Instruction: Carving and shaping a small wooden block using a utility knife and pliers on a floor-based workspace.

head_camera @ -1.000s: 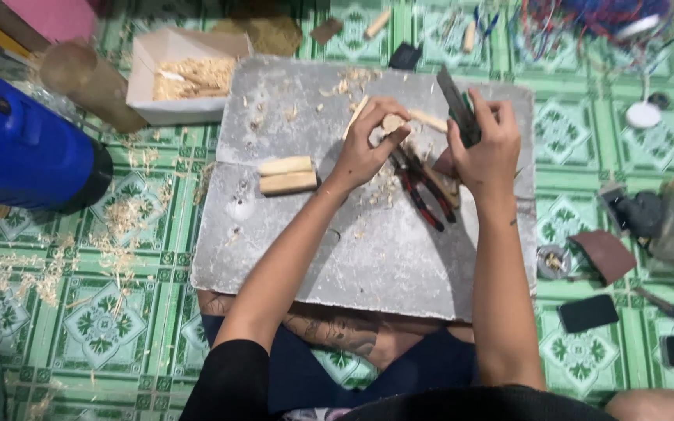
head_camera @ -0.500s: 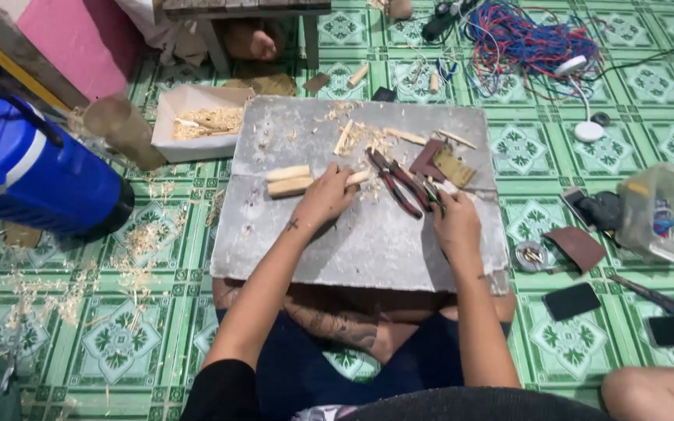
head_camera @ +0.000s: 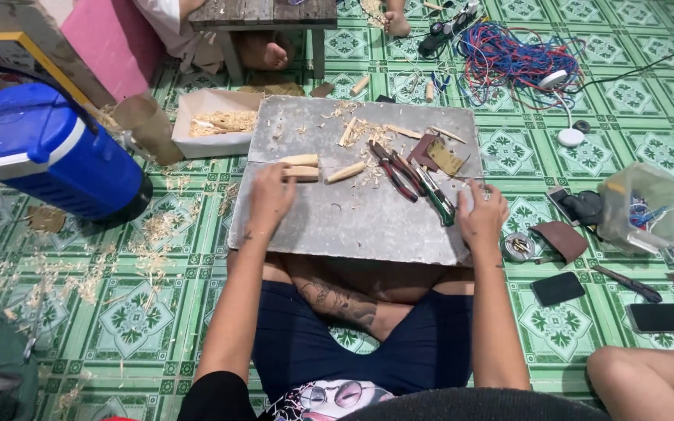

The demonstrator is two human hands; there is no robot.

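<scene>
A grey board (head_camera: 352, 222) rests across my lap. My left hand (head_camera: 269, 195) lies on its left part, fingertips touching two short wooden blocks (head_camera: 299, 166). A carved wooden stick (head_camera: 346, 171) lies just right of them. My right hand (head_camera: 481, 212) rests palm down near the board's right edge, holding nothing, beside a green-handled knife (head_camera: 437, 196). Red-handled pliers (head_camera: 391, 168) and pieces of sandpaper (head_camera: 440, 153) lie between the hands, among wood shavings.
A blue cooler jug (head_camera: 48, 152) lies at the left, with a white box of shavings (head_camera: 216, 121) behind the board. Tangled wires (head_camera: 509, 54) are at the back. At the right sit a plastic container (head_camera: 637, 206), a tape roll (head_camera: 518, 245) and two phones (head_camera: 559, 287). Another person's knee (head_camera: 649, 374) shows at bottom right.
Both hands have come away from the tools in the middle of the board. The left went to the wooden blocks, the right to the board's right edge. The view has pulled back.
</scene>
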